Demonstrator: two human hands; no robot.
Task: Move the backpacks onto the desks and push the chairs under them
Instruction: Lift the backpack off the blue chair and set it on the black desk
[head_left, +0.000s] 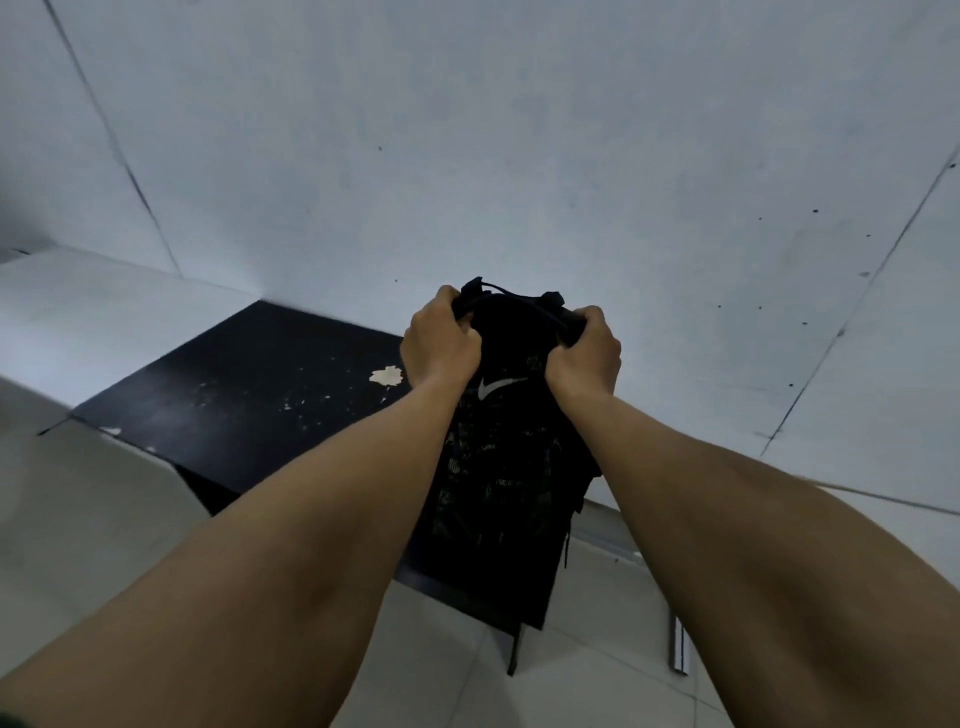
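Note:
A black backpack (501, 467) with a white swoosh logo and small pale print hangs upright in front of me. My left hand (440, 347) and my right hand (586, 349) each clench its top, one at either side. The pack hangs over the right end of a black desk (249, 395), whose top is scratched and chipped. The pack's lower part covers the desk's near right corner, and a strap dangles below it. I cannot tell whether the pack's bottom touches the desk. No chair is in view.
A pale panelled wall (519, 156) stands right behind the desk. A pale surface (78, 291) adjoins the desk at the left. Light floor tiles (597, 665) lie below, with a small metal piece (680, 644) at the lower right.

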